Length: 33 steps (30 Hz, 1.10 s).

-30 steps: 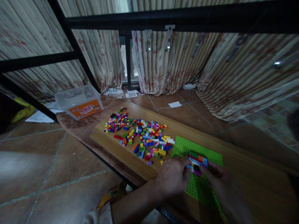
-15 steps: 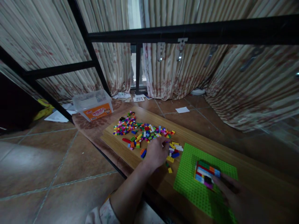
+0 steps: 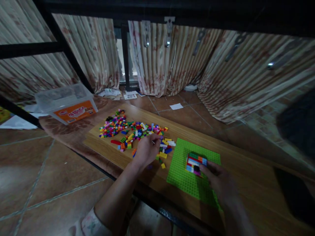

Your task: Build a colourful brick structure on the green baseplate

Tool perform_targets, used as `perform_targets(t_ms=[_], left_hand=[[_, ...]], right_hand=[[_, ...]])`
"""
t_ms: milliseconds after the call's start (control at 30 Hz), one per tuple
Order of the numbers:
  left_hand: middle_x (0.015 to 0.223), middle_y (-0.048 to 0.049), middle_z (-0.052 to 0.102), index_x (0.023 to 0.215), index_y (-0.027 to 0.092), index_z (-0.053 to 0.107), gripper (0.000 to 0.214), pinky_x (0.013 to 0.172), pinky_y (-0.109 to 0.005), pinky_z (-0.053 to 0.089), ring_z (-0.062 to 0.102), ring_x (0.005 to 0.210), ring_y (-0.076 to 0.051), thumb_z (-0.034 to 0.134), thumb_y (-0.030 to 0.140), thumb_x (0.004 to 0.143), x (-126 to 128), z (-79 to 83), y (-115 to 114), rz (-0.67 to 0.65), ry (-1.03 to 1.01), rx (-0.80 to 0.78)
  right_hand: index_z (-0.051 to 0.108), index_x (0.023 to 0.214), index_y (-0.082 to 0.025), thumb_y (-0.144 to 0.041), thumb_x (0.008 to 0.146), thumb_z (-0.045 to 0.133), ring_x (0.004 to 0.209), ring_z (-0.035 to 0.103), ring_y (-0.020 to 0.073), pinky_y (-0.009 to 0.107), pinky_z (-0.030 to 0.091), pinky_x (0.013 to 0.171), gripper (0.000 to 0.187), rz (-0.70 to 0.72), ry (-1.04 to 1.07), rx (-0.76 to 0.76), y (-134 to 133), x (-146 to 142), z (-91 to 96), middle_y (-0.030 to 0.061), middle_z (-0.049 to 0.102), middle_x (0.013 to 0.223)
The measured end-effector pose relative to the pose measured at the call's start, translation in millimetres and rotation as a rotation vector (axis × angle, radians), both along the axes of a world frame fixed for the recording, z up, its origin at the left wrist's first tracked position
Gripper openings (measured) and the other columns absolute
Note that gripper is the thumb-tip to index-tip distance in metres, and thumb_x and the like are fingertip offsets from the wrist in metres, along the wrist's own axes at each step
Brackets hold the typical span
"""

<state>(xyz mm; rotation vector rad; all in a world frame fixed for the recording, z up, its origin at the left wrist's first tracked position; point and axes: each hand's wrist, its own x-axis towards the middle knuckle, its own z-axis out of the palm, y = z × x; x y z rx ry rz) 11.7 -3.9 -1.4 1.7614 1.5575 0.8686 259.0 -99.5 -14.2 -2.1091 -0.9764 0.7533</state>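
Note:
My left hand point(image 3: 147, 150) rests in a heap of small coloured bricks point(image 3: 128, 129) on a wooden board point(image 3: 103, 147), with its fingers pinched on a brick I cannot make out. My right hand point(image 3: 219, 182) lies on a bright green baseplate point(image 3: 182, 177), fingertips touching a small block of stacked coloured bricks point(image 3: 195, 163) built on the plate. The right hand's fingers are stretched towards that block and are dim and blurred.
A clear plastic tub with an orange label point(image 3: 66, 103) stands at the back left of the low table. Striped curtains point(image 3: 172, 59) hang behind, and black metal bars point(image 3: 69, 59) cross overhead. Paper scraps point(image 3: 176, 106) lie on the tiled floor.
My left hand left the green baseplate and reached left into the loose bricks, where it now pinches. My right hand stayed by the built block. The camera view shifted.

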Motion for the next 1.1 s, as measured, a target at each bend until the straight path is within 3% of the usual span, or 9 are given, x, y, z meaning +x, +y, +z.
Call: perform_targets(t_ms=[233,600,1100], left_hand=[[0.087,-0.002,0.073,0.089,0.02,0.071,0.02,0.065,-0.021,0.046,0.065,0.076,-0.015,0.052,0.021,0.086,1.2,2.5,1.0,-0.003,-0.001,0.002],[0.085,-0.002,0.073,0.096,0.02,0.072,0.021,0.067,-0.022,0.048,0.066,0.075,-0.015,0.054,0.024,0.086,2.4,4.6,-0.3,0.009,0.011,0.003],[0.089,-0.0028,0.075,0.097,0.021,0.073,0.021,0.067,-0.022,0.048,0.068,0.082,-0.017,0.055,0.025,0.087,1.9,1.2,1.1,0.009,0.02,0.008]], right_hand=[[0.069,0.106,-0.013,-0.06,0.071,0.061,0.054,0.057,0.0164,0.027,0.041,0.047,0.059,-0.016,0.152,-0.022,-7.2,3.4,2.5,0.0034,0.067,0.066],[0.064,0.115,-0.018,-0.048,0.064,0.071,0.077,0.064,0.0223,0.028,0.045,0.053,0.06,0.073,0.203,-0.02,-9.4,1.6,7.1,0.0076,0.072,0.094],[0.063,0.114,-0.016,-0.055,0.059,0.068,0.08,0.063,0.0239,0.029,0.044,0.053,0.068,0.047,0.19,-0.063,-5.9,0.1,5.0,0.0098,0.07,0.095]])
